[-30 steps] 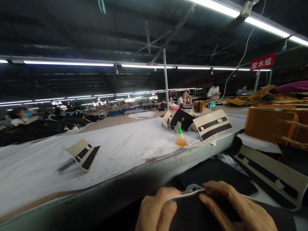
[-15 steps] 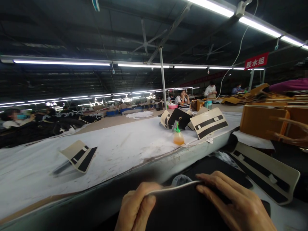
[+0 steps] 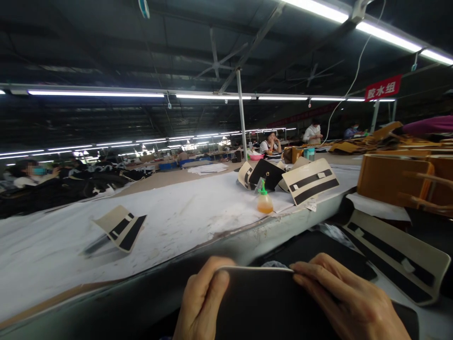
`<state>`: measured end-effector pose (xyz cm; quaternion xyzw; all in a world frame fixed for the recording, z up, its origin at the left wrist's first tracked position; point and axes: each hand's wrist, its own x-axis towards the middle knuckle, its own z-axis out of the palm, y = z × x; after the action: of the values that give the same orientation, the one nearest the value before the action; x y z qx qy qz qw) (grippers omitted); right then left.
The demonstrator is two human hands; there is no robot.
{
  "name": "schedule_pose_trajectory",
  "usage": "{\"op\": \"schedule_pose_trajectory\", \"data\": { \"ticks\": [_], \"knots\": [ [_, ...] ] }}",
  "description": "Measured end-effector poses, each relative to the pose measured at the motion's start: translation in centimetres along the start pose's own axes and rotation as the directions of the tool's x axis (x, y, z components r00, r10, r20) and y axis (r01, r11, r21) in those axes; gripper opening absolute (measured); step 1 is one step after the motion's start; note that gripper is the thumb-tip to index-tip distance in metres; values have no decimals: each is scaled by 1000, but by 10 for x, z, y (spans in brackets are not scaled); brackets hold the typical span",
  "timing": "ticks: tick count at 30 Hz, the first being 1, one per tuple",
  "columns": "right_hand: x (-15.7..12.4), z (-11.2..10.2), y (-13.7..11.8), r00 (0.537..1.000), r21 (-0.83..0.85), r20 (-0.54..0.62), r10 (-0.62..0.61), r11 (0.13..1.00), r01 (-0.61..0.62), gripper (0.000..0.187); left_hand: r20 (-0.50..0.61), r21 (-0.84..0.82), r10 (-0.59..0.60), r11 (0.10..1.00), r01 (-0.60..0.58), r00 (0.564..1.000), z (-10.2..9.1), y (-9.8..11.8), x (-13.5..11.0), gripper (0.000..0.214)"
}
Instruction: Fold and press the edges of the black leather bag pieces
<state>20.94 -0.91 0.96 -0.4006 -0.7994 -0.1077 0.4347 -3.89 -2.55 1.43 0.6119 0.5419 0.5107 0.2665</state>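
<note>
Between my two hands is a black panel (image 3: 262, 304) with a pale top edge, its lower part running out of view. My left hand (image 3: 205, 297) is closed on its upper left corner, thumb on the black face and fingers curled behind. At the upper right, the fingertips and thumb of my right hand (image 3: 348, 295) pinch the same edge. Just behind the panel a bit of greyish-blue cloth (image 3: 274, 264) shows. To the right lies a cream panel (image 3: 396, 255) with black strips and small white tabs.
Across the paper-covered table (image 3: 184, 212) stand a green-capped glue bottle (image 3: 265, 204), a bent cream panel (image 3: 122, 229) and several more panels (image 3: 311, 182). Brown bag pieces (image 3: 392, 182) are stacked at right. Co-workers (image 3: 271, 144) sit and stand farther back.
The black panel's top edge, bowed and slanting before, is now nearly straight and level. My left hand has risen slightly. The whole view has shifted a little, so the surroundings sit farther right.
</note>
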Motion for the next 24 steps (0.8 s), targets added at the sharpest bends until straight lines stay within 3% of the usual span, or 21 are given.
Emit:
{"op": "schedule_pose_trajectory", "data": {
  "ticks": [4,7,10,13,15,18,21,24],
  "knots": [
    [0,4,2,999,-52,2,-39,998,39,20,106,88,153,983,-163,983,-5,-2,14,33],
    [1,11,3,997,-130,-20,-68,989,65,26,234,222,313,905,-364,921,-3,-3,23,24],
    [4,17,0,991,-208,-58,-119,973,104,34,282,417,470,725,-548,836,11,-4,25,23],
    [8,21,-3,984,-227,-69,-166,963,147,37,365,577,513,530,-621,777,37,1,23,25],
    [8,22,-5,983,-205,-33,-180,964,169,40,440,631,437,471,-616,785,55,7,21,25],
    [4,24,-2,980,-227,3,-200,954,195,40,490,675,276,480,-560,827,69,15,21,25],
    [0,24,3,965,-278,36,-259,925,258,34,449,693,202,536,-482,870,68,17,26,28],
    [-1,19,2,938,-215,133,-319,915,341,37,403,697,204,563,-444,892,59,15,31,30]
  ]
}}
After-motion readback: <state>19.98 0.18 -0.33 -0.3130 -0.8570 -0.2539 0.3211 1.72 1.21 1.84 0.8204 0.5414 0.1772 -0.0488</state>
